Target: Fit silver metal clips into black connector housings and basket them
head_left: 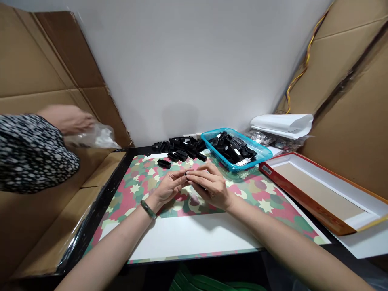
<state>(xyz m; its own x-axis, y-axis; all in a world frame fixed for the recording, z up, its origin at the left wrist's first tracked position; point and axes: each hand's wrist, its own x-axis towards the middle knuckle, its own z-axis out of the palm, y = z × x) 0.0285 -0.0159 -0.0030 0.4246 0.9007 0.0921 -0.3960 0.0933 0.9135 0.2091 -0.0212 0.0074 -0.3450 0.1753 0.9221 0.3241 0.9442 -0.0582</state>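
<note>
My left hand (pixel 171 185), with a dark green bangle (pixel 148 209) on its wrist, and my right hand (pixel 214 185) meet above the camouflage-patterned mat (pixel 142 171). Both are closed, thumbs and fingers pinched together at the tips. A small dark bit shows between the fingertips, mostly hidden, and I cannot make out what it is. Just beyond my left hand one black rectangular plastic piece (pixel 164 163) lies apart on the mat. Behind it is a loose pile of similar black pieces (pixel 184 147).
A blue basket (pixel 257 159) of black pieces stands back right. Beside it are clear bags (pixel 262 137), a white roll (pixel 281 123) and an open red-edged box (pixel 306 198). At left, another person's blurred hand (pixel 68 118) holds a clear plastic bag (pixel 101 136). Cardboard (pixel 45 60) walls both sides.
</note>
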